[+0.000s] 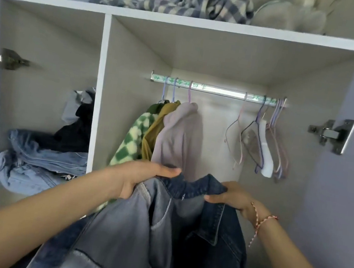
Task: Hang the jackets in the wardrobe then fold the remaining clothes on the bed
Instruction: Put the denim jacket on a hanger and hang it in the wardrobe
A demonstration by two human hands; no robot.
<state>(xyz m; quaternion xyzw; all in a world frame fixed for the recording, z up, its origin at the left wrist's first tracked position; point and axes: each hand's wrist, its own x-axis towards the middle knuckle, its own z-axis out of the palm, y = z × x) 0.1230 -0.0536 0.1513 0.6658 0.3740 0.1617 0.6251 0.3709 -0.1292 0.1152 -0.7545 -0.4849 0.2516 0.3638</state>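
- Left compartment of wardrobe (100,76): stack of jeans (48,160), not part of this step.
- Left hand (141,180): grasping the left shoulder of the denim jacket (147,232), fingers laid over the top edge, thumb below.
- Just beyond that hand, on the left end of the rail (219,91): green checked top (130,141), mustard top (156,128), lilac top (175,138), each on a hanger.
- Denim jacket: held up near, in front of the right compartment, below the rail, collar (191,187) stretched between both hands, body hanging down out of frame.
- Handling, as a judgement: thick denim, so fairly heavy, limp but not slippery, nothing fragile. Likely to sag and twist if gripped at one point.
- Best hold: both shoulder seams or collar ends, as now.
- Hanger inside the jacket: cannot tell, no hook visible.
- Right hand (232,198): clamped on the right end of the collar, cord bracelet (261,222) at the wrist.
- Far right of rail: bunch of empty hangers (271,138). Free gap on the rail between the lilac top and these.
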